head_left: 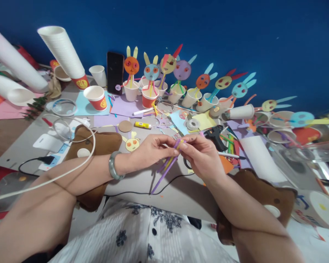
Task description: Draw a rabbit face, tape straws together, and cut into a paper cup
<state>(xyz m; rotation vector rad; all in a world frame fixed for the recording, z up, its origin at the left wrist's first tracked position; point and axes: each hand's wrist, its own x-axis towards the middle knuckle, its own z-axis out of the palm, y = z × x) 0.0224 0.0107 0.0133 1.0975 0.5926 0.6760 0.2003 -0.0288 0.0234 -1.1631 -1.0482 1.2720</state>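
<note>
My left hand [150, 149] and my right hand [200, 155] meet above the grey table [170, 193], fingers pinched together on a small bundle of thin paper strips [168, 162], purple and yellow, that hang down towards me. A green bangle [113, 165] sits on my left wrist. Both forearms rest on brown bear-shaped cushions [98, 144]. A yellow paper bunny face [132, 144] lies just left of my left hand. A black glue gun [215, 135] lies just behind my right hand.
A row of paper cups with paper bunny heads on sticks [181, 78] lines the blue wall. Stacks of white cups [63, 51] lie at the left, near a black phone [115, 72]. A yellow glue stick [142, 125], tape rolls [192, 124], coloured paper and a black cable [142, 191] clutter the table.
</note>
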